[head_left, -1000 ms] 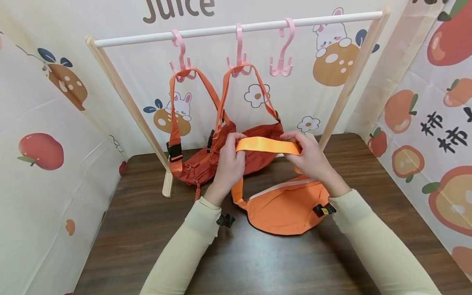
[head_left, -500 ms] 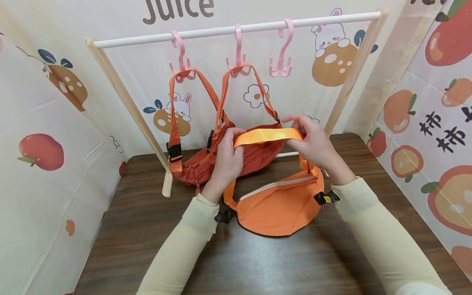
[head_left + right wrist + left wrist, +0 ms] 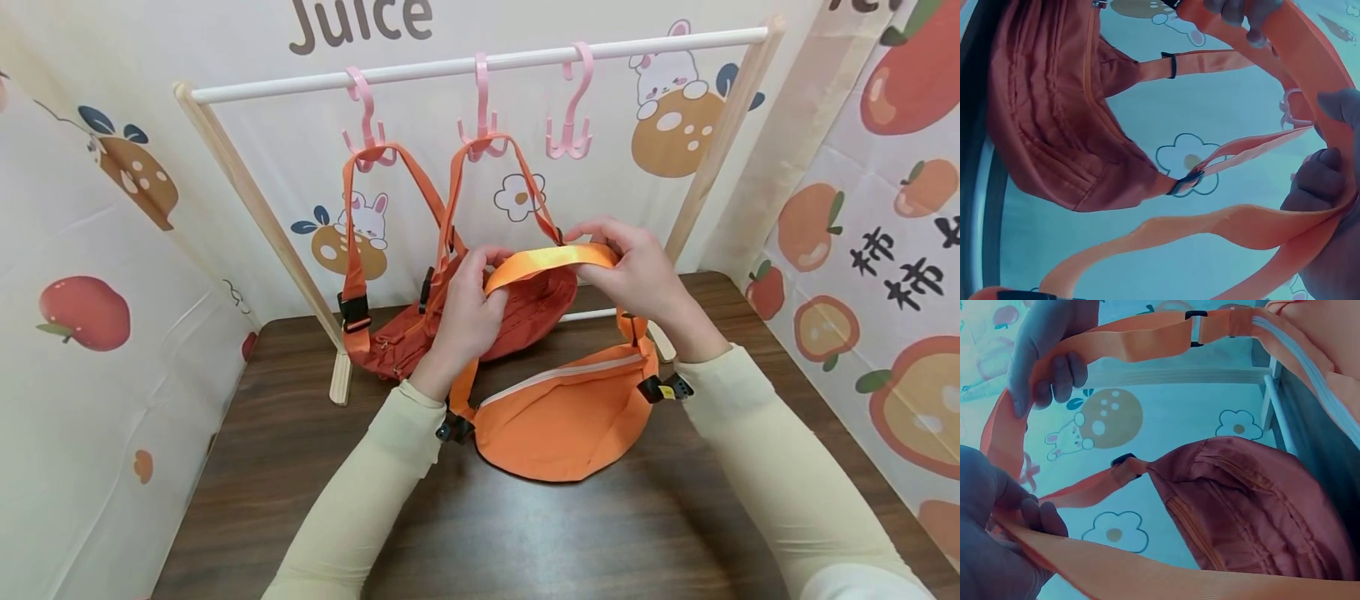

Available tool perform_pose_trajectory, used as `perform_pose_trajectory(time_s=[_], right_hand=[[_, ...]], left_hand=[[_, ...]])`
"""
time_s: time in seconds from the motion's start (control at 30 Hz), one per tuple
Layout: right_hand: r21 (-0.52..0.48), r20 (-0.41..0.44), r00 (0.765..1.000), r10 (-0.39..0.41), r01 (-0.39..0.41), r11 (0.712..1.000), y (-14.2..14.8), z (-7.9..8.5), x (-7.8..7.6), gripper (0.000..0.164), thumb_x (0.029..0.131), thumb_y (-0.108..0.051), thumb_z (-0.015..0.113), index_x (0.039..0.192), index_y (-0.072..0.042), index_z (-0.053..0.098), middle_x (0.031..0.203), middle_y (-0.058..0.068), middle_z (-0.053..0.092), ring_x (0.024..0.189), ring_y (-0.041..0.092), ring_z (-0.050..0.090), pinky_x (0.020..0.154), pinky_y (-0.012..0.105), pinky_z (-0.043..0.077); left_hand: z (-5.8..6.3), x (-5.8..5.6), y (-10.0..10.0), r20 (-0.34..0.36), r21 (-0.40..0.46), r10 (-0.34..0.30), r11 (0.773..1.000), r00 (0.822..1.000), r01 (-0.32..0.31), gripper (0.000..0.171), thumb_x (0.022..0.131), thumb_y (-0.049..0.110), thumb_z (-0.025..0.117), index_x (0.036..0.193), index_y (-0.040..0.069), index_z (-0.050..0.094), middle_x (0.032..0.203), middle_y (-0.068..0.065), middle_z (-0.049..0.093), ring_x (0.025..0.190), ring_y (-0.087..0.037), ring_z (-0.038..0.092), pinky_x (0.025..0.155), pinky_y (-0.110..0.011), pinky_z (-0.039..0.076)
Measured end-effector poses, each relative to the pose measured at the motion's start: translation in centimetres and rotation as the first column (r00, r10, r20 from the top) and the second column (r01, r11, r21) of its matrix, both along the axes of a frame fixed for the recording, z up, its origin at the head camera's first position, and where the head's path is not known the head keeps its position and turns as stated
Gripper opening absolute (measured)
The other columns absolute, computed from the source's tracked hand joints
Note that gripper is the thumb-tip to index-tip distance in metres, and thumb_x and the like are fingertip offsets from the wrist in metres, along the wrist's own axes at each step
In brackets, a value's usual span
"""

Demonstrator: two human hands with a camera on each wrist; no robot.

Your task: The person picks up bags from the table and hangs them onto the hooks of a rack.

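Observation:
In the head view a bright orange waist bag (image 3: 562, 429) with a white zipper hangs from its strap (image 3: 547, 257) low over the table. My left hand (image 3: 474, 312) pinches the strap near its left end, and my right hand (image 3: 637, 271) grips it on the right, so the stretch between them arches. The left wrist view shows the strap's black slider (image 3: 1196, 328) beyond the right hand. Behind my hands are two darker red-orange waist bags (image 3: 528, 317) (image 3: 401, 337), their straps looped on pink hooks (image 3: 368, 117) (image 3: 483, 117); my left hand partly hides them.
A wooden rack with a white rod (image 3: 300, 83) stands at the back of the dark wood table (image 3: 525, 542). A third pink hook (image 3: 572, 121) hangs on its right with no bag. Printed cloth walls (image 3: 90, 467) enclose the table.
Both hands have risen, the right one more than the left. The strap between them has gone from nearly flat to arched. The orange bag has shifted slightly left.

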State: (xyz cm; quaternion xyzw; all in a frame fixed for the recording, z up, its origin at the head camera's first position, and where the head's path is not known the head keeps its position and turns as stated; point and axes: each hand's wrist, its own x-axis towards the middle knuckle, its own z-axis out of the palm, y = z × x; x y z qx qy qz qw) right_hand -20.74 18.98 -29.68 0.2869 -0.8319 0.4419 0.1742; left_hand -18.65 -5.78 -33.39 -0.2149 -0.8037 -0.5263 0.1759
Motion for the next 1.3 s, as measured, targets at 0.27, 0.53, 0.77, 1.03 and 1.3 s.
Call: perform_pose_trajectory(time_s=[0.27, 0.53, 0.77, 1.03, 1.3], right_hand=[[0.004, -0.019, 1.000, -0.012, 0.012, 1.000, -0.4, 1.1, -0.1, 0.022, 0.096, -0.004, 0.073, 0.116, -0.012, 0.079, 0.069, 0.004, 0.052, 0.059, 0.020, 0.045, 0.055, 0.028, 0.035], [-0.019, -0.056, 0.998, 0.020, -0.021, 1.000, -0.3, 2.1, -0.1, 0.023, 0.095, -0.004, 0.077, 0.116, -0.011, 0.080, 0.076, 0.003, 0.063, 0.061, 0.017, 0.047, 0.055, 0.025, 0.037], [-0.024, -0.119, 0.992, 0.034, -0.037, 0.999, -0.2, 2.9, 0.0, 0.026, 0.092, -0.001, 0.080, 0.117, -0.010, 0.081, 0.102, 0.003, 0.076, 0.077, 0.014, 0.055, 0.067, 0.022, 0.043], [0.031, -0.214, 0.977, -0.008, 0.015, 0.999, 0.2, 3.8, -0.1, 0.022, 0.091, -0.003, 0.084, 0.112, -0.011, 0.083, 0.101, 0.001, 0.077, 0.076, 0.013, 0.055, 0.067, 0.020, 0.044], [0.059, -0.275, 0.961, -0.035, 0.053, 0.997, 0.5, 4.5, -0.5, 0.020, 0.093, -0.008, 0.084, 0.113, -0.011, 0.083, 0.101, 0.001, 0.079, 0.076, 0.010, 0.057, 0.066, 0.021, 0.043]], left_hand=[[1.4, -0.3, 1.1, -0.086, -0.073, -0.025, 0.997, 0.996, 0.019, 0.041, 0.100, 0.015, 0.077, 0.139, 0.009, 0.065, 0.117, -0.007, 0.062, 0.099, -0.021, 0.057, 0.080, -0.031, 0.051], [2.2, -0.7, 1.6, -0.160, -0.077, -0.044, 0.996, 0.986, 0.032, 0.030, 0.102, 0.018, 0.074, 0.131, 0.014, 0.075, 0.122, -0.004, 0.068, 0.110, -0.016, 0.062, 0.092, -0.031, 0.052], [3.1, -0.9, 1.5, -0.153, -0.086, -0.039, 0.996, 0.988, 0.026, 0.029, 0.106, 0.016, 0.069, 0.133, 0.010, 0.074, 0.124, -0.005, 0.071, 0.112, -0.016, 0.066, 0.094, -0.029, 0.054], [4.0, -1.3, 1.2, -0.196, -0.125, -0.028, 0.992, 0.980, 0.003, 0.029, 0.108, 0.017, 0.064, 0.134, 0.009, 0.074, 0.117, -0.007, 0.073, 0.095, -0.018, 0.062, 0.078, -0.031, 0.050], [5.3, -1.9, 1.3, -0.241, -0.144, -0.014, 0.989, 0.970, -0.021, 0.027, 0.107, 0.017, 0.065, 0.130, 0.008, 0.076, 0.116, -0.008, 0.072, 0.103, -0.020, 0.063, 0.084, -0.029, 0.051]])
